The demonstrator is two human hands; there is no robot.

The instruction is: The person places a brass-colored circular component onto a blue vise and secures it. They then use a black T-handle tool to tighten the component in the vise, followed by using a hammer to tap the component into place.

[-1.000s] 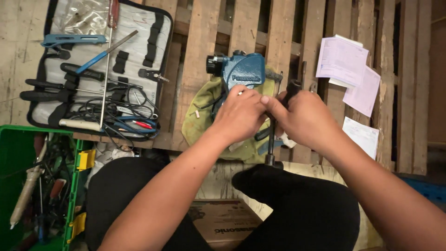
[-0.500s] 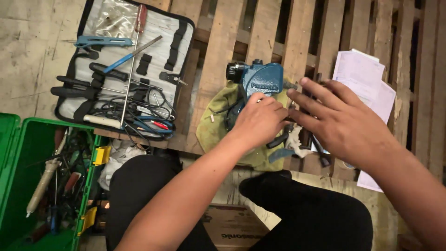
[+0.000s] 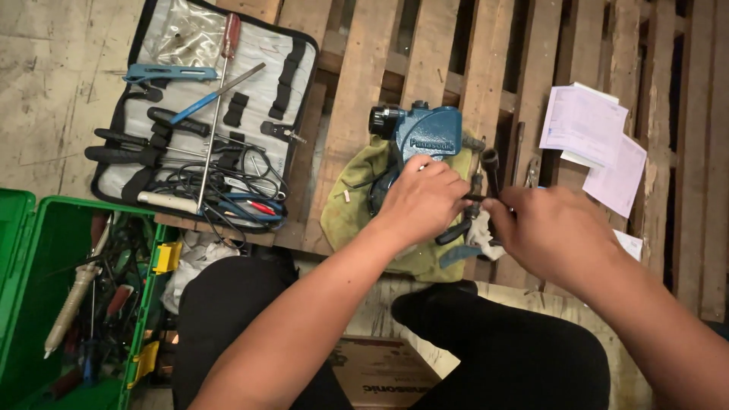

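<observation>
Both hands work at the middle of the wooden pallet point(image 3: 357, 91). Left hand point(image 3: 421, 201) has its grip pinched narrow on a small dark part at the near side of the blue motor point(image 3: 425, 133), fingers curled tight. Right hand point(image 3: 554, 235) is closed around a black tool point(image 3: 490, 168) whose upright end shows just above its fingers, touching the same part. That motor rests on an olive cloth point(image 3: 349, 212). Far left lies an open tool case point(image 3: 213, 114) with screwdrivers and wires; a green toolbox point(image 3: 23, 250) sits near left. Pale papers point(image 3: 585, 125) lie to the right.
</observation>
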